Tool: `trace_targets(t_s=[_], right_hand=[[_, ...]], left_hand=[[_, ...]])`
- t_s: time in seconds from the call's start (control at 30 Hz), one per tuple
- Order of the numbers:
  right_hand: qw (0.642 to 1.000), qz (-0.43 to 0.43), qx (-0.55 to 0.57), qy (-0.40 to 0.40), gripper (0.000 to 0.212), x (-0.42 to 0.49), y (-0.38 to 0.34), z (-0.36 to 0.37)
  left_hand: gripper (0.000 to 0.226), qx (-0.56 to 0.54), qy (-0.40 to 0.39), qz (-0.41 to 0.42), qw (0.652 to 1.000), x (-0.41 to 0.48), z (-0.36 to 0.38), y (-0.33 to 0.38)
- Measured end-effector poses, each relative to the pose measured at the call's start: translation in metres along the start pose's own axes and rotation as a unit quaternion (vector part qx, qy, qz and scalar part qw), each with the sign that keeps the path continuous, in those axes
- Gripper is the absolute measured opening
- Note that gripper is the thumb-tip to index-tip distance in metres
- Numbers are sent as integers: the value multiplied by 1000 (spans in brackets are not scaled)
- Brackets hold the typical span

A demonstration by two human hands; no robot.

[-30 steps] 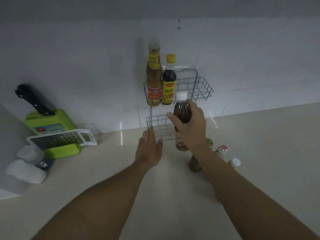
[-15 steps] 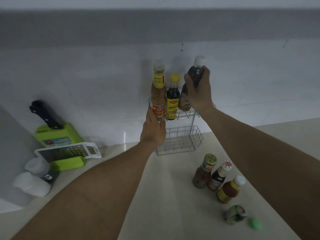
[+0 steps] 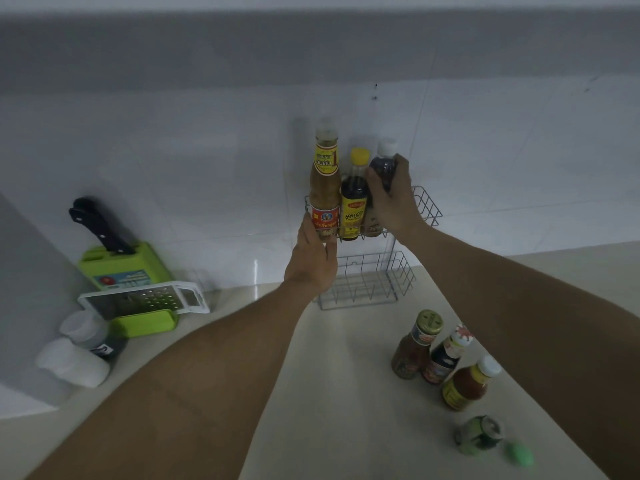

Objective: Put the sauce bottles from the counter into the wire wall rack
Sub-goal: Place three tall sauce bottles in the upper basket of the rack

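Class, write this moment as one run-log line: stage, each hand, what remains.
stage: placing | right hand: shut on white-capped bottle in upper basket | left hand: steadying rack | remaining: three upright counter bottles

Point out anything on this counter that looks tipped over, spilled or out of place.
One thing stands out: a small green-labelled bottle lies on its side near the counter's front edge, with a loose green cap beside it. No spill is visible. The three sauce bottles behind it stand upright.
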State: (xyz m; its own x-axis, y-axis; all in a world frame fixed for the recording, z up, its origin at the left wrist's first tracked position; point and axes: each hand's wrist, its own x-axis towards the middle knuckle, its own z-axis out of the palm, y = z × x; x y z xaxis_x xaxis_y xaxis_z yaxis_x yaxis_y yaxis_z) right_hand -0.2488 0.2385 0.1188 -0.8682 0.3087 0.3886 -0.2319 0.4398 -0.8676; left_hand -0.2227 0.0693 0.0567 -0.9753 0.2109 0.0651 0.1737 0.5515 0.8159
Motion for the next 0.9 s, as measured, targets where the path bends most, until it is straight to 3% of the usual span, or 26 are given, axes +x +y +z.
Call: trace_targets(t_s=[0.17,0.33,0.6,0.77,0.9], right_hand=[[998,63,26,-15,34,-7,5,0],[993,102,-16,-55,56,-20,11,-1],[986,111,-53,-116,61,-20,3,-9],[983,100,-143,-64,80,-45,12,-29],[965,56,-247,-65,63,-89,23,-56]], left_hand=[[71,0,1,-2,1000,-1,1,0],[71,-10,8,3,1000,-1,5,0],[79,2,6,-12,1000,-4,8,-2],[91,4,30,-68,997,-26,39,-18],[89,-4,-89,-79,993,-52,81,-39]])
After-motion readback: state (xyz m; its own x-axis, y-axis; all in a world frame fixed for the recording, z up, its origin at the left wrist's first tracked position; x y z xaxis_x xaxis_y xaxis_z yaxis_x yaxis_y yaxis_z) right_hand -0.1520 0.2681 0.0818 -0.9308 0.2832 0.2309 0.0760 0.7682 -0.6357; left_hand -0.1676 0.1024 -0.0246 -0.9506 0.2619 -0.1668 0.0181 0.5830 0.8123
